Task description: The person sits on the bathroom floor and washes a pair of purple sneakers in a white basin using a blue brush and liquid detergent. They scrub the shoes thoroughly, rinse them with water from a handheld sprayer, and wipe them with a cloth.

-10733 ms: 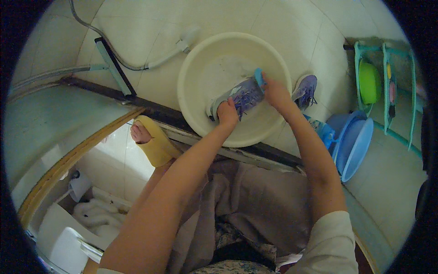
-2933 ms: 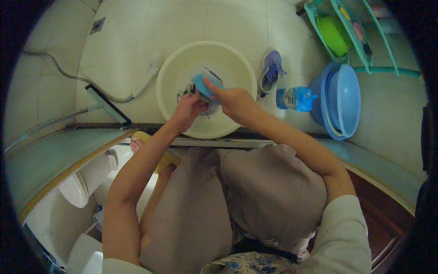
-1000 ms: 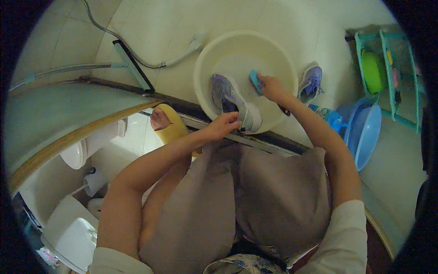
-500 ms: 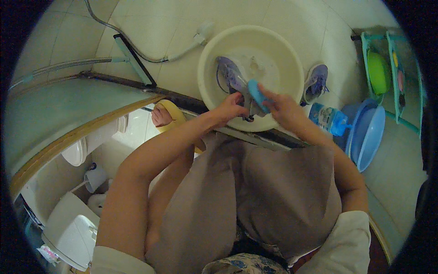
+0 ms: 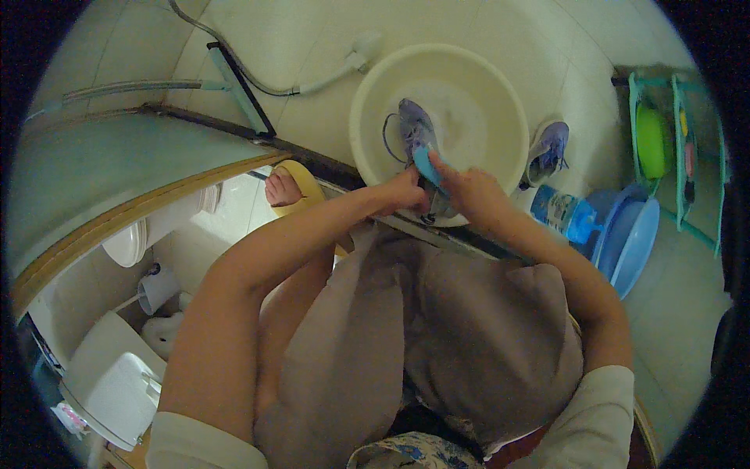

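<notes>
Now both hands meet at the near rim of the cream basin [image 5: 367,117], over a purple sneaker [image 5: 416,134] that lies toe-away inside it on the soapy water. Half a second earlier the shoe sat closer to the left wall of the basin and the hands were just arriving; a second ago the left hand was down by the rim and only the right was at the shoe. The left hand [image 5: 405,197] is now curled round the heel end of the sneaker, fingers closed on it, though how tightly cannot be told because the right hand partly covers it. The right hand [image 5: 469,194] pinches a small blue brush [image 5: 426,164] between thumb and fingers, its head laid against the shoe's upper. So the change reads as a shift from repositioning the shoe to steadying it for scrubbing, with the heel drawn toward the near rim.

Outside the basin, just beside its right edge, the second sneaker [image 5: 547,150] lies on the tiled floor. Near it lies a blue bottle [image 5: 558,213], touching a stack of blue bowls [image 5: 633,238]. A yellow slipper [image 5: 301,181] with a foot in it rests on the door sill at the left
</notes>
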`<state>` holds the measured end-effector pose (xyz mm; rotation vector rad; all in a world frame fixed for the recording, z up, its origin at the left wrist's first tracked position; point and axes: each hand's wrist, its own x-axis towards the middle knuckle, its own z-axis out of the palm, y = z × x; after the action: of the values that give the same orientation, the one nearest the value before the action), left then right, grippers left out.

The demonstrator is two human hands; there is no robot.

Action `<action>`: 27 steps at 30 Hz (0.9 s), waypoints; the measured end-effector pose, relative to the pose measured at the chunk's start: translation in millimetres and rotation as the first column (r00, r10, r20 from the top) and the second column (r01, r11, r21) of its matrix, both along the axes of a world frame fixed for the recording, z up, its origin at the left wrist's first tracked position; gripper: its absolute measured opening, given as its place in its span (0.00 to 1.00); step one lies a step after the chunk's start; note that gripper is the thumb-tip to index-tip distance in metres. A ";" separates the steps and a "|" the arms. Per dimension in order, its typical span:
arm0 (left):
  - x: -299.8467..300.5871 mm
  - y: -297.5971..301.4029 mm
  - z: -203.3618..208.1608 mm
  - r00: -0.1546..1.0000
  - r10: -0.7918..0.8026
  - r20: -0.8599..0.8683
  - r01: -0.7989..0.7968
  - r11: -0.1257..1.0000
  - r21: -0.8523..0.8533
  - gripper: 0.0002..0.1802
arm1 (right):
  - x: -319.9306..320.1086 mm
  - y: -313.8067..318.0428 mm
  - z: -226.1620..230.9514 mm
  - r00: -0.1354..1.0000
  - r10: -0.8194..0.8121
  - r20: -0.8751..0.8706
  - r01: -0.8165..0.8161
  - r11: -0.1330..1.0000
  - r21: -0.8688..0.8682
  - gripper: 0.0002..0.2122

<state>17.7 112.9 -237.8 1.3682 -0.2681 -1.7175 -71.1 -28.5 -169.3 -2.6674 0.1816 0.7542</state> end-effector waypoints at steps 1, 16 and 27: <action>-0.9 0.6 -3.1 1.000 0.011 0.015 -0.011 1.000 -0.020 0.33 | 8.9 -7.4 -15.1 0.997 -0.025 0.070 0.023 0.999 0.023 0.30; 5.3 -14.0 -17.8 0.983 -0.183 0.017 0.181 0.982 0.056 0.31 | 27.0 -23.1 -34.3 0.981 -0.171 0.097 0.160 0.981 0.114 0.23; 11.6 -33.7 -11.1 0.808 -0.551 0.208 0.528 0.834 0.157 0.28 | 44.5 -19.9 -14.0 0.993 0.115 -0.016 -0.115 0.992 0.043 0.23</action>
<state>29.3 79.2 -248.9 1.6872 -0.7960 -2.0335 -26.6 -48.4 -183.3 -2.6503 0.0163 0.8086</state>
